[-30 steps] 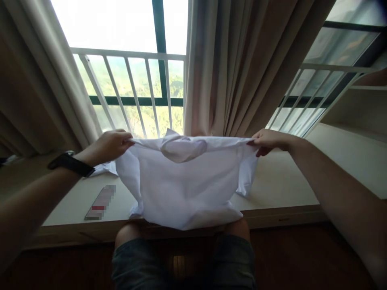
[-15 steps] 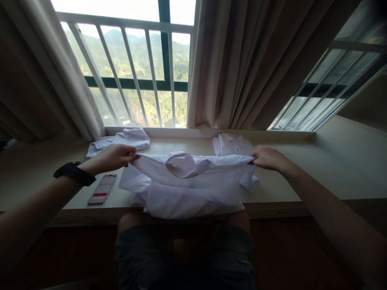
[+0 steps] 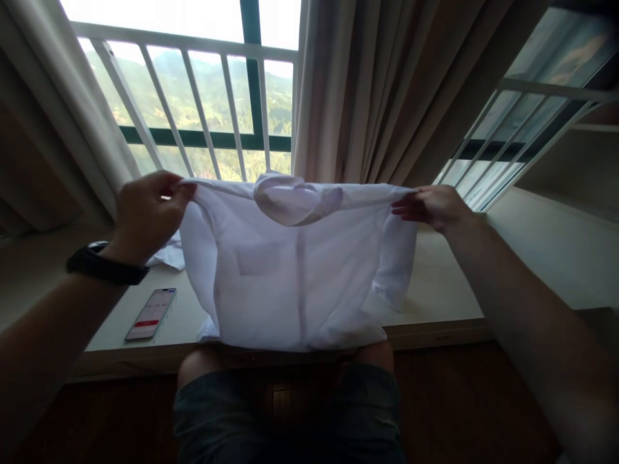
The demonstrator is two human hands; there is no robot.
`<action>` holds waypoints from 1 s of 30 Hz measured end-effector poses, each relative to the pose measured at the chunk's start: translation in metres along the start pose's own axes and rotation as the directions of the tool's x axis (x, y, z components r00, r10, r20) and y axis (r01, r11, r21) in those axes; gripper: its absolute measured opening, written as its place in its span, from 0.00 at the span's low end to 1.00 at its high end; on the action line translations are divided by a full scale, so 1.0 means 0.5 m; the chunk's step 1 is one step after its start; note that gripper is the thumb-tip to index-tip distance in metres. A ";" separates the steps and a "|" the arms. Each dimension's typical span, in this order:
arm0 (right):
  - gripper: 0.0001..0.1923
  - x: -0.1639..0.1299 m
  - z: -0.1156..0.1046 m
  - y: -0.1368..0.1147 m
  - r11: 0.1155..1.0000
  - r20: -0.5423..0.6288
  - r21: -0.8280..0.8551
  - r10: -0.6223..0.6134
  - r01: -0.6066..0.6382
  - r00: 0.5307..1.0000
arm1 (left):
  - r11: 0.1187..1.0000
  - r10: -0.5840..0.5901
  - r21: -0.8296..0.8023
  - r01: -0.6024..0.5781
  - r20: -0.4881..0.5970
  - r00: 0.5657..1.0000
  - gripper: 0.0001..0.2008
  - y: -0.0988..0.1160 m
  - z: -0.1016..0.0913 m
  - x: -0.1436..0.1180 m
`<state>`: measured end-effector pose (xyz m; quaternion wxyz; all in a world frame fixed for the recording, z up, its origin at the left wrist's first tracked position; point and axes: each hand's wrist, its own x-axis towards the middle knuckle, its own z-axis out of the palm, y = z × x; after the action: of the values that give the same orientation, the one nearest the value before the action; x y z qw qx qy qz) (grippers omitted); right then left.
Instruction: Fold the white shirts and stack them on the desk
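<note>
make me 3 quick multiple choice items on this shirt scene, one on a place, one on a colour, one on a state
1. Where does the phone lie?
A. on the ledge, left of the shirt
B. on the floor
C. on the lap

2. What colour is the shirt?
A. blue
B. white
C. black

3. How is the shirt held?
A. flat on the ledge
B. bunched in one hand
C. hanging, pinched at both shoulders

Key: 1 A, it rests on the ledge under the left wrist. 2 B, its cloth is plainly white. 3 C, the left hand and right hand each grip a shoulder.
</note>
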<state>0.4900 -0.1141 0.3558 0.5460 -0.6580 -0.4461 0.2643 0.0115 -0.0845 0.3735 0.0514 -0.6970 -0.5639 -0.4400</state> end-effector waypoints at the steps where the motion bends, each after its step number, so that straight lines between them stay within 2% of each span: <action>1: 0.07 0.012 0.010 -0.035 0.998 -0.020 0.069 0.003 -0.001 1.000 | 0.999 -0.008 -0.045 0.007 -0.028 1.000 0.15 0.022 -0.009 0.003; 2: 0.06 0.024 0.023 -0.070 0.994 -0.027 0.106 0.003 0.000 1.000 | 0.995 -0.004 -0.096 0.003 -0.008 1.000 0.15 0.044 -0.017 0.003; 4: 0.08 0.041 0.064 -0.135 0.989 -0.017 0.119 -0.086 0.088 0.996 | 0.974 0.077 -0.223 -0.034 0.186 0.980 0.14 0.089 -0.026 -0.012; 5: 0.10 0.043 0.091 -0.163 0.983 0.009 0.115 -0.148 0.146 0.989 | 0.949 0.146 -0.311 -0.043 0.316 0.937 0.13 0.109 -0.026 -0.023; 6: 0.11 0.039 0.121 -0.186 0.971 0.059 0.112 -0.218 0.211 0.974 | 0.913 0.218 -0.407 -0.028 0.428 0.877 0.12 0.127 -0.022 -0.037; 7: 0.11 0.030 0.154 -0.204 0.953 0.144 0.116 -0.295 0.280 0.945 | 0.868 0.275 -0.496 0.015 0.505 0.818 0.13 0.142 -0.014 -0.051; 8: 0.11 0.015 0.188 -0.217 0.926 0.262 0.133 -0.376 0.353 0.889 | 0.822 0.303 -0.565 0.076 0.547 0.780 0.17 0.153 -0.003 -0.065; 9: 0.11 -0.006 0.221 -0.227 0.890 0.389 0.157 -0.455 0.429 0.801 | 0.775 0.298 -0.615 0.142 0.555 0.777 0.20 0.161 0.010 -0.077; 11: 0.11 -0.058 0.280 -0.235 0.794 0.592 0.201 -0.565 0.573 0.575 | 0.694 0.227 -0.678 0.241 0.524 0.821 0.25 0.167 0.042 -0.097; 12: 0.10 -0.086 0.302 -0.236 0.740 0.649 0.211 -0.595 0.638 0.475 | 0.663 0.183 -0.697 0.273 0.505 0.844 0.27 0.165 0.059 -0.105; 13: 0.10 -0.113 0.319 -0.235 0.687 0.683 0.213 -0.613 0.694 0.398 | 0.639 0.142 -0.710 0.296 0.487 0.862 0.28 0.161 0.073 -0.111; 14: 0.09 -0.139 0.331 -0.233 0.642 0.700 0.205 -0.624 0.739 0.348 | 0.622 0.107 -0.718 0.313 0.473 0.874 0.27 0.156 0.087 -0.116; 15: 0.08 -0.163 0.337 -0.229 0.608 0.703 0.191 -0.633 0.770 0.325 | 0.607 0.078 -0.723 0.329 0.467 0.881 0.25 0.149 0.098 -0.120; 16: 0.08 -0.185 0.339 -0.223 0.592 0.690 0.164 -0.641 0.789 0.337 | 0.589 0.050 -0.729 0.349 0.464 0.884 0.22 0.141 0.108 -0.123; 17: 0.09 -0.205 0.337 -0.215 0.595 0.656 0.119 -0.648 0.795 0.387 | 0.561 0.020 -0.740 0.371 0.460 0.887 0.20 0.134 0.115 -0.126; 20: 0.11 -0.257 0.327 -0.173 0.699 0.450 -0.082 -0.611 0.711 0.652 | 0.431 -0.094 -0.788 0.439 0.445 0.890 0.17 0.117 0.133 -0.130; 21: 0.13 -0.271 0.324 -0.153 0.741 0.396 -0.131 -0.569 0.658 0.720 | 0.389 -0.127 -0.804 0.450 0.437 0.890 0.18 0.116 0.137 -0.131; 22: 0.14 -0.281 0.324 -0.132 0.779 0.385 -0.157 -0.518 0.607 0.764 | 0.360 -0.147 -0.813 0.457 0.435 0.889 0.18 0.117 0.140 -0.132; 23: 0.15 -0.289 0.325 -0.111 0.810 0.414 -0.158 -0.465 0.565 0.782 | 0.343 -0.152 -0.816 0.464 0.440 0.885 0.18 0.120 0.141 -0.133; 25: 0.16 -0.290 0.329 -0.073 0.868 0.520 -0.099 -0.372 0.487 0.769 | 0.347 -0.126 -0.803 0.485 0.472 0.872 0.19 0.133 0.136 -0.135; 27: 0.14 -0.276 0.329 -0.046 0.927 0.594 0.003 -0.304 0.376 0.745 | 0.403 -0.095 -0.767 0.500 0.508 0.856 0.18 0.148 0.123 -0.133; 30: 0.15 -0.236 0.307 -0.029 0.971 0.615 0.184 -0.236 0.154 0.753 | 0.507 -0.101 -0.715 0.482 0.506 0.857 0.17 0.154 0.089 -0.116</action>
<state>0.3029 -0.1431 0.3128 0.4279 -0.4461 -0.6526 0.4382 0.1013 -0.1299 0.3402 -0.4723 -0.6044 -0.4020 -0.5000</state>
